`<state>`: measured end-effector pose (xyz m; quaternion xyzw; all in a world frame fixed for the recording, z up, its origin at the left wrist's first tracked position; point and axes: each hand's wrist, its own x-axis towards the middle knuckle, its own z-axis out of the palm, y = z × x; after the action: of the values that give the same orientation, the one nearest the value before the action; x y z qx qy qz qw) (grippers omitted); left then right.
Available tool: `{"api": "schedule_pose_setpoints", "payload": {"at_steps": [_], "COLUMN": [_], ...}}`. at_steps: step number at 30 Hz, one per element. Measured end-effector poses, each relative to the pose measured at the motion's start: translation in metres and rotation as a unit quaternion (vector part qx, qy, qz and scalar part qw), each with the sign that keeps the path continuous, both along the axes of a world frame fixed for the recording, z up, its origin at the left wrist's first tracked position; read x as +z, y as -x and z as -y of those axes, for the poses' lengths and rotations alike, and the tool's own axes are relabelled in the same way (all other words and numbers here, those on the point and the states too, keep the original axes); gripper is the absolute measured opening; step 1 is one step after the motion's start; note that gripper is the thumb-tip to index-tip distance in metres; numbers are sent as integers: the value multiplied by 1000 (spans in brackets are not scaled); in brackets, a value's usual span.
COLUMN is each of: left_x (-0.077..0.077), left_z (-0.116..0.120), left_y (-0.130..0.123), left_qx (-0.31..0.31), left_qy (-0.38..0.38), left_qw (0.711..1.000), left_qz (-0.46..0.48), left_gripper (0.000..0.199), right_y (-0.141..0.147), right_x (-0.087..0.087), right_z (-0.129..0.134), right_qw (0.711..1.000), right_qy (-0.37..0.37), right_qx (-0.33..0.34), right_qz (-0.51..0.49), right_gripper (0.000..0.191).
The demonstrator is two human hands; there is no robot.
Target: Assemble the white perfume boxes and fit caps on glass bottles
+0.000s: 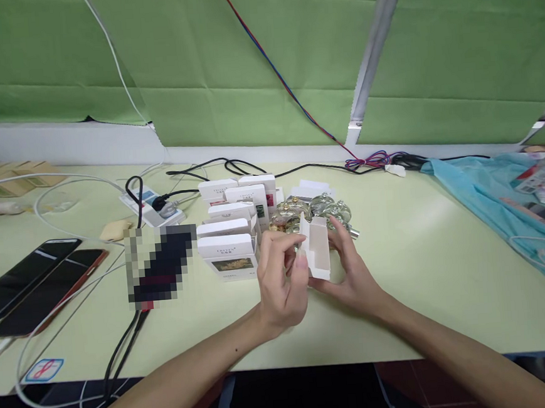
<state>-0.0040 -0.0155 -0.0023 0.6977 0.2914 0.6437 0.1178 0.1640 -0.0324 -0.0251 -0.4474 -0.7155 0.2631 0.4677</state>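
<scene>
A small white carton (320,250) with its top flaps raised is tilted toward me, and I can see into its bare white inside. My right hand (354,279) grips it from the right, thumb below and fingers behind. At its left edge is my left hand (283,282), with curled fingers and the index fingertip and thumb on a flap. Just behind the carton lies a cluster of shiny glass bottles (322,206) with metallic parts, partly hidden by my hands. White printed boxes (226,248) stand in rows to the left of my left hand.
On the left lie two phones (28,276), a blurred-out dark device (164,263) on a cable, and a power strip (152,204). Black cables (298,169) run along the back edge. Blue plastic sheeting (485,206) covers the right side. White cables loop over the left front edge.
</scene>
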Motion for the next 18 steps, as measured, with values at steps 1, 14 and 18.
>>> {"api": "schedule_pose_setpoints", "payload": {"at_steps": [1,14,18], "left_x": [0,-4,-3], "left_z": [0,0,5], "left_y": [0,-2,1], "left_qx": [0,18,44], "left_qy": [-1,-21,-118], "left_qw": [1000,999,992], "left_qz": [-1,18,-1], "left_gripper": [19,17,22], "right_y": [0,-2,-6], "right_x": [0,-5,-10], "right_z": [0,-2,-3], "right_qw": [1000,1000,1000], "right_qy": [-1,-1,9], "right_qx": [0,2,9], "right_qz": [2,3,7], "right_gripper": [107,112,113]}}
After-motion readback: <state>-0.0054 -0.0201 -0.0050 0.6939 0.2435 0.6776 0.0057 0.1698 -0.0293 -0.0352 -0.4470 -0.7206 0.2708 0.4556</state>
